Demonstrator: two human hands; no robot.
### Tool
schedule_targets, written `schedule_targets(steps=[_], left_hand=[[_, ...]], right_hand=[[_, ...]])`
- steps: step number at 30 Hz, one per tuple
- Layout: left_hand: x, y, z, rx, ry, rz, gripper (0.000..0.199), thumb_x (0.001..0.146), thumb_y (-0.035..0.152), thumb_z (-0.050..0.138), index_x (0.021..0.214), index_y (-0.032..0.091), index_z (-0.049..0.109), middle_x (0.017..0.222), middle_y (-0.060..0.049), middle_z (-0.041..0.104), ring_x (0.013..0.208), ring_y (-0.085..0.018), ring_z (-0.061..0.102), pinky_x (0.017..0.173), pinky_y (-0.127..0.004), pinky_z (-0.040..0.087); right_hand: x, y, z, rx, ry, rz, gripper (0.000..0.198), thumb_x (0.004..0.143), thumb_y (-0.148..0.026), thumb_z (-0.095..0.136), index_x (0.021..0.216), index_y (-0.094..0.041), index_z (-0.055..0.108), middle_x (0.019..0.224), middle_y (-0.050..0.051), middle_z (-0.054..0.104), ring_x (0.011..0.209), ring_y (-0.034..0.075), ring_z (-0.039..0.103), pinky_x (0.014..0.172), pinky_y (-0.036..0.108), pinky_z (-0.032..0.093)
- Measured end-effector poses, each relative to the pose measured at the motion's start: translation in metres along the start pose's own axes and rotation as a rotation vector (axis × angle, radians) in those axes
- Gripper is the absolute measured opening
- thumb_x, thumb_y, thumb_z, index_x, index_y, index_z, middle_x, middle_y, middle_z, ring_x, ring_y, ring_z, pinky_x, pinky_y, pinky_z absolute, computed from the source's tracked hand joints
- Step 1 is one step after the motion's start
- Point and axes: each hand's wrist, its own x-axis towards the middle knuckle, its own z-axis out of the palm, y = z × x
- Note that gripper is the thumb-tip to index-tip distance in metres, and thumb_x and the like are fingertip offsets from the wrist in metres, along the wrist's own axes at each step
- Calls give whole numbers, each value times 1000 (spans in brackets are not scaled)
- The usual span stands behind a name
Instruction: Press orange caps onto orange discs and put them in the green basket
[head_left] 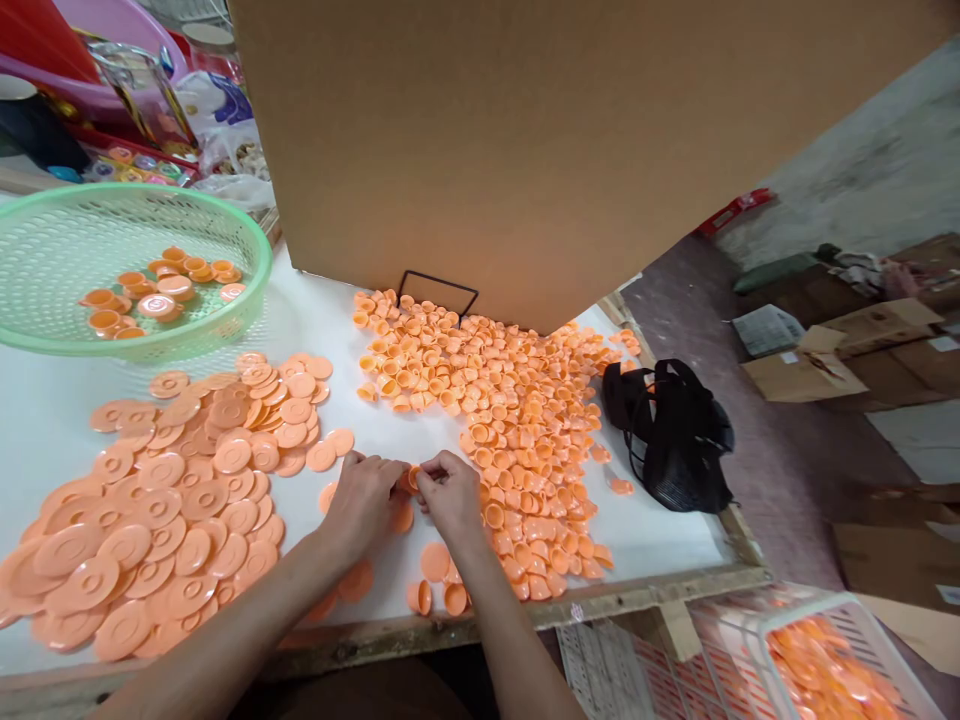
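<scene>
At the front middle of the table my left hand (366, 498) and my right hand (451, 492) meet, with fingers closed. Between their fingertips they pinch a small orange toy cup (412, 479). Just below the fingers an orange disc (403, 517), shaped like a toy saucer, is partly hidden by my left hand. To the left spreads a heap of flat orange toy saucers (161, 505). A large pile of small orange cups (517, 430) lies right of and beyond my right hand. Two loose cups (454, 599) stand near the table edge.
A green basket (259, 260) at the left holds several cups and saucers. A tall cardboard box (465, 150) stands behind the piles. At the table's right edge lies a black bag (679, 440). Below, a plastic crate (765, 635) contains orange pieces. Cartons (806, 365) sit on the floor.
</scene>
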Motion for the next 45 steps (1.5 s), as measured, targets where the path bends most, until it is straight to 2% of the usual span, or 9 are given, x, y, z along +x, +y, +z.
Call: schedule_targets(steps=[15,19,22,25,28,31,38,41,45], left_hand=[[16,13,5,-365,4,-183,16,79,20,51,67,18,61,68,-1,69,65,-15,59,61,-24,40],[14,15,2,-371,27,-164,15,74,17,51,63,17,62,57,0,64,55,-14,58,55,-23,39],[17,1,-37,-411,164,-248,15,75,21,52,66,17,63,47,4,57,45,-12,54,48,-21,39],[21,-38,-120,-465,607,-403,17,74,30,61,79,15,68,51,4,59,48,-12,57,48,-21,45],[25,-82,-207,-382,955,-558,31,70,22,65,100,12,67,60,5,59,53,-11,59,51,-20,48],[19,-100,-238,-228,1006,-674,56,67,24,72,121,21,59,67,7,61,54,-11,59,55,-22,48],[-21,-30,-60,-8,198,267,8,76,22,66,79,28,71,89,1,69,87,-18,60,76,-30,42],[-25,-6,-7,86,27,352,19,79,19,67,94,29,70,102,-3,65,97,-21,55,78,-35,35],[-17,-5,1,164,173,182,27,77,26,73,103,27,66,113,-9,60,105,-26,50,82,-40,32]], right_hand=[[-12,7,5,-229,141,-324,12,77,-20,51,67,-21,57,74,2,62,68,16,58,62,26,46],[-1,5,-14,-149,-33,-229,13,77,-24,56,69,-21,65,62,-1,61,54,15,57,54,26,46],[18,0,-45,-195,65,-261,15,79,-31,60,82,-20,70,71,1,65,59,17,60,58,28,48],[32,-3,-70,-409,262,-360,12,77,-29,63,83,-20,68,88,5,65,77,20,61,71,32,48],[32,-2,-73,-538,204,-414,11,80,-27,60,73,-21,65,81,3,63,75,19,59,70,30,45],[17,1,-62,-536,110,-469,17,86,-26,56,73,-22,65,75,2,63,71,18,59,67,27,42],[-18,7,-54,-642,-25,-531,18,94,-22,46,89,-22,64,83,3,68,79,19,62,70,26,41],[-17,4,-59,-657,-43,-543,18,93,-23,49,84,-21,64,84,5,67,84,20,61,74,27,42],[-7,0,-60,-551,5,-486,15,89,-22,54,79,-19,64,80,4,66,78,19,61,73,27,43]])
